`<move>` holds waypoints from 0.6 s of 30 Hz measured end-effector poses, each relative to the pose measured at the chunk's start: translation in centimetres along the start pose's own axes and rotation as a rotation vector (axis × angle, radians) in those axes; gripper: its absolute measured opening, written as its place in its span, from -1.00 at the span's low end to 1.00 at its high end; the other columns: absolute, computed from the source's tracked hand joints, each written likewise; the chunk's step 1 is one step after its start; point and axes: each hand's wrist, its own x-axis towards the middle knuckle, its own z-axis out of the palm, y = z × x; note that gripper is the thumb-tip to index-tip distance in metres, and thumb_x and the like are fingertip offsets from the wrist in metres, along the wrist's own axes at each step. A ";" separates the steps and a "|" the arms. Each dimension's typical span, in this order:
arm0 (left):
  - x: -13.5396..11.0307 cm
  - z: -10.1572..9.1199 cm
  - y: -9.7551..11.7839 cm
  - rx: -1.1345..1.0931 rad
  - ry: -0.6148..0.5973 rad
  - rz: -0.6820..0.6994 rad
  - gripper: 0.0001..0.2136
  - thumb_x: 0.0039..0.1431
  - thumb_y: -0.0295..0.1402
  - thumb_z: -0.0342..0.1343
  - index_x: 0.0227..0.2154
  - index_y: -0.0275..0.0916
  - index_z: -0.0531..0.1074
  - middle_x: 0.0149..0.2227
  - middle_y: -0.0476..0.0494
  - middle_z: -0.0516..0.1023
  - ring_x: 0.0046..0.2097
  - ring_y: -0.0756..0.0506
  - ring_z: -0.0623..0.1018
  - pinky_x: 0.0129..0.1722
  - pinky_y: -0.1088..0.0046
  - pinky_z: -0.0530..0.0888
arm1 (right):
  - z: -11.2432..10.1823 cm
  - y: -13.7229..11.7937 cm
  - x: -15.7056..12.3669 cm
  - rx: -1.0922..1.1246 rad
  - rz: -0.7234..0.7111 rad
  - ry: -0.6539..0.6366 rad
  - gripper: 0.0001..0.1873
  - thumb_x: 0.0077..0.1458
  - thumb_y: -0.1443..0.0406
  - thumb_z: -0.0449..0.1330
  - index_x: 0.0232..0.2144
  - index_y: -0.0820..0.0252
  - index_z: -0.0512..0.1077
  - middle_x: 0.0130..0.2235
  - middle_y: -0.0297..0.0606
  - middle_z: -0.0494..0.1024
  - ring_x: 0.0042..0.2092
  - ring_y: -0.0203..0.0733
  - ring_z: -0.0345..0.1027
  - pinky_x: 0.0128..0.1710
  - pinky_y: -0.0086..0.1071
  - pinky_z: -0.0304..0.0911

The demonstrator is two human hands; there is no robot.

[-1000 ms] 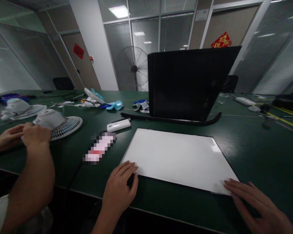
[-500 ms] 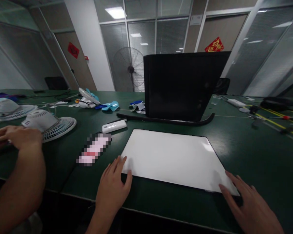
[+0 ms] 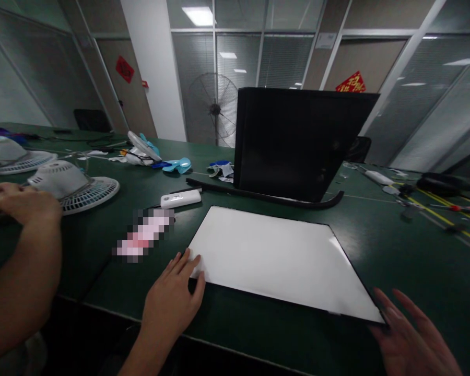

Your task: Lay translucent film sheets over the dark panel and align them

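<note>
A flat white rectangular panel (image 3: 274, 256) with a thin dark edge lies on the green table before me. My left hand (image 3: 174, 292) rests at its near left corner, fingers stretched over the edge and touching the white face. At the near right corner, my right hand (image 3: 411, 329) is open with its fingers spread, beside the edge; whether the thumb touches it I cannot tell. Beyond the panel stands a large black panel (image 3: 290, 143), leaning slightly, behind a long curved black strip (image 3: 266, 196).
Another person's hand (image 3: 27, 203) works at the left, by a white fan head (image 3: 58, 183). A white handheld device (image 3: 180, 198) and a blurred-out phone-like object (image 3: 144, 235) lie left of the panel. Blue fan blades (image 3: 178, 165) sit farther back. Tools and yellow strips (image 3: 450, 209) lie right.
My right hand has lifted its fingers off the white panel and moved slightly right and down. The left hand stays on its corner. The camera view has shifted a little.
</note>
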 end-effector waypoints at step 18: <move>-3.3 -4.8 2.0 -1.384 -0.013 -0.473 -0.77 0.26 -0.17 0.19 -0.35 -0.18 0.66 -0.23 -0.25 0.69 -0.17 -0.24 0.68 -0.11 0.14 0.64 | 1.9 -2.9 -0.1 0.258 0.235 0.180 -0.13 0.04 -0.05 0.48 0.30 0.16 0.42 -0.08 -0.08 0.58 -0.39 -0.14 0.44 -0.59 -0.43 0.41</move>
